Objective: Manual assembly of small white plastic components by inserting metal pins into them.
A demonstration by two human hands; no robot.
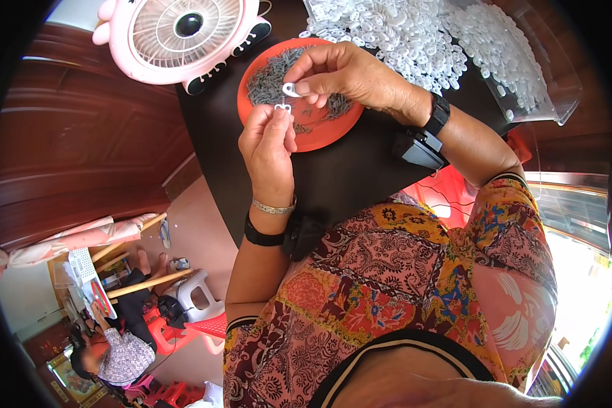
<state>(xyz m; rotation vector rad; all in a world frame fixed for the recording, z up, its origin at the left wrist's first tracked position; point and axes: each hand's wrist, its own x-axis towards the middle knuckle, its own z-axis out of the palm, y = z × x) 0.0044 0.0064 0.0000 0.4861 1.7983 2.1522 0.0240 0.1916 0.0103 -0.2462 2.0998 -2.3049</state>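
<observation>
Over an orange plate [352,124] my two hands meet, nearly fingertip to fingertip. Between the thumb and fingers of my right hand [350,73] is a white oval plastic piece [290,89] with a round hole. My left hand [270,146] pinches a small white looped plastic piece [283,107] just below it. A thin dark line shows between the two pieces; whether they are joined I cannot tell. Many small grey slender pieces [268,85] lie heaped on the plate, partly hidden by my right hand.
A large pile of white oval pieces [401,41] covers the far side of the dark table [214,136]. Beside it, a clear plastic bin [557,102] holds more. A pink fan [177,34] stands at the far left. Across the room at lower left, another person [126,357] sits working.
</observation>
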